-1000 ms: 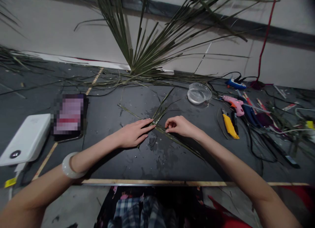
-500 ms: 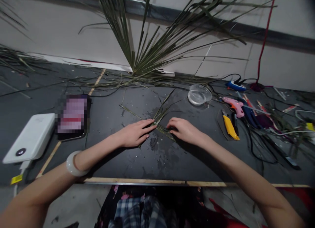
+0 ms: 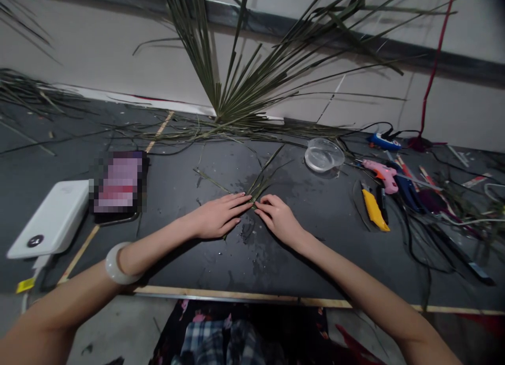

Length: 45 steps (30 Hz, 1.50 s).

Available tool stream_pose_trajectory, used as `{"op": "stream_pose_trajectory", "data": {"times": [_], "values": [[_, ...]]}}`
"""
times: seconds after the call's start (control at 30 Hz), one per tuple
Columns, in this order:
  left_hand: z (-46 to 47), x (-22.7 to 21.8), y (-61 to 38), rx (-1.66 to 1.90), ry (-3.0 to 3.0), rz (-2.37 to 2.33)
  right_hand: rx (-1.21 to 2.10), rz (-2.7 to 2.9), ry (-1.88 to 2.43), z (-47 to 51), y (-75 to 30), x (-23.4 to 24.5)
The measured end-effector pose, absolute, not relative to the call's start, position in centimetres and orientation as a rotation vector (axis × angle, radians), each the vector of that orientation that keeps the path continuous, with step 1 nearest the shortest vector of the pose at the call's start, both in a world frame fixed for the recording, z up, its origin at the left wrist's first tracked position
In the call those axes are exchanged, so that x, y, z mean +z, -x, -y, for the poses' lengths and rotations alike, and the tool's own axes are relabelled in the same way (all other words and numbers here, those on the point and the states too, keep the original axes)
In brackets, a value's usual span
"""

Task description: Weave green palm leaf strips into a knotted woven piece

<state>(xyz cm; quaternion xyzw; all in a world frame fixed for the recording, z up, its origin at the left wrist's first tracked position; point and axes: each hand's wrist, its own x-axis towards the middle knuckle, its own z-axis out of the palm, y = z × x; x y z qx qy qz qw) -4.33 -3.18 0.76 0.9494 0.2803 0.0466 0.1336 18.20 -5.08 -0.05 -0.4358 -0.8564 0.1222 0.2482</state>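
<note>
Several narrow green palm leaf strips (image 3: 260, 183) cross on the dark wet tabletop (image 3: 300, 254), fanning away from me. My left hand (image 3: 219, 216) lies flat with its fingertips on the strips at the crossing. My right hand (image 3: 278, 219) sits directly beside it, fingers curled in at the same spot. Together the two hands hide the lower part of the strips, and one strip end pokes out below my left hand. A white bangle (image 3: 118, 263) circles my left wrist.
A large palm frond (image 3: 236, 86) fans up against the wall behind the table. A plastic bowl of water (image 3: 324, 155) stands ahead, and a pink glue gun (image 3: 381, 175) and yellow utility knife (image 3: 374, 210) lie right. A white power bank (image 3: 49, 219) and blurred phone (image 3: 118, 182) lie left.
My right hand has moved left to meet my left hand, and its fingers have curled in. The strip that ran to the lower right no longer shows.
</note>
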Motion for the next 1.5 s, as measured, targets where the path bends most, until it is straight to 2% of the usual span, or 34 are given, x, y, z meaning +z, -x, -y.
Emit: {"op": "stream_pose_trajectory", "data": {"times": [0.27, 0.6, 0.8, 1.03, 1.27, 1.5], "values": [[3.2, 0.8, 4.3, 0.125, -2.738, -0.815, 0.34, 2.259, 1.201, 5.4, -18.0, -0.3], [3.4, 1.5, 4.5, 0.127, -2.68, -0.887, -0.058, 2.543, 1.147, 6.0, -17.1, -0.1], [3.2, 1.8, 4.5, 0.26, -2.804, -0.901, -0.013, 2.528, 1.152, 5.9, -17.3, 0.2], [3.2, 1.8, 4.1, 0.207, -2.86, -0.874, 0.065, 2.37, 1.125, 6.1, -17.7, -0.1], [3.2, 1.7, 4.3, 0.239, -2.771, -0.89, 0.092, 2.475, 1.12, 6.2, -17.8, -0.4], [3.0, 2.1, 4.8, 0.53, -2.71, -0.973, 0.171, 2.535, 1.165, 6.1, -17.9, 0.4]]}}
